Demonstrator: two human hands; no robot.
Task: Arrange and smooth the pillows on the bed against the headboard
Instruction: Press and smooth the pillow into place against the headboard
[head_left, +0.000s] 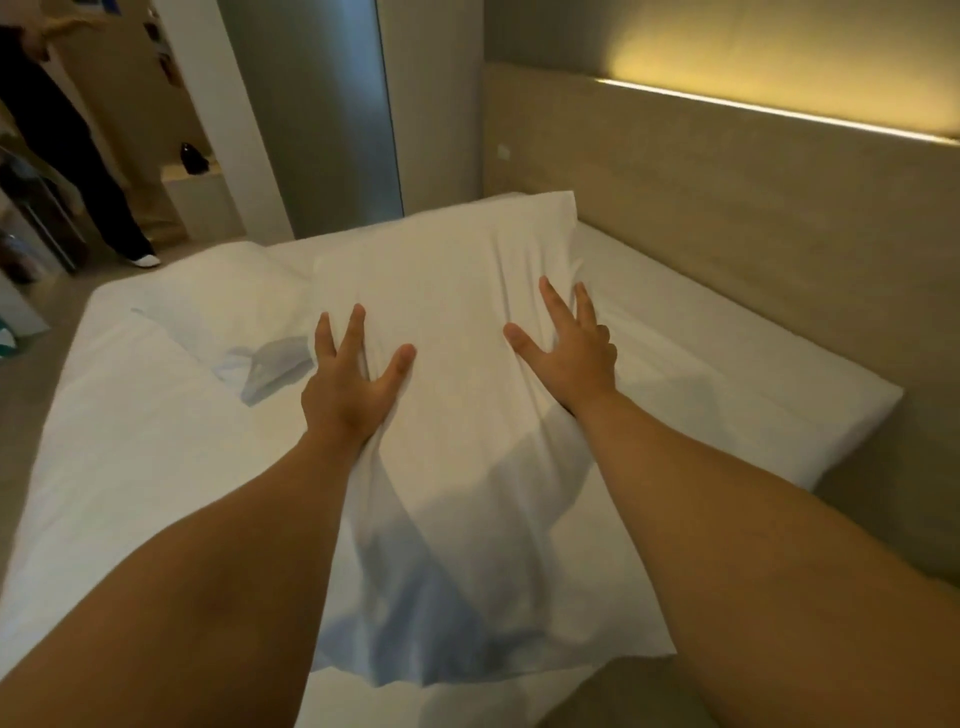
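The pillow (447, 322) lay on the bed (130, 441) lengthwise, its far end near the head corner beside the headboard (727, 208), its near end hanging slack toward the person at the bed's near edge. The left hand (348, 384) pressed down on the pillow's left side, fingers spread, with a fold of case bunched between thumb and forefinger; that grip looked loose, more a push than a pinch. The right hand (566, 353) lay flat and splayed on the right side, holding nothing, its outer fingers sunk into the soft edge. Creases ran away from both palms, so the filling gave easily and the cotton case slid over it. The near part of the case looked thin and empty, the stuffing seemingly gathered toward the far end. It would likely be light, floppy and not fragile, prone to sag if lifted by one corner. A sound hold would probably be both long edges at mid-length, or the two far corners, to swing it square against the headboard. A second pillow (223, 296) sat toward the bed's far left corner, well apart from the headboard, with crumpled cloth (270, 364) just beside it.
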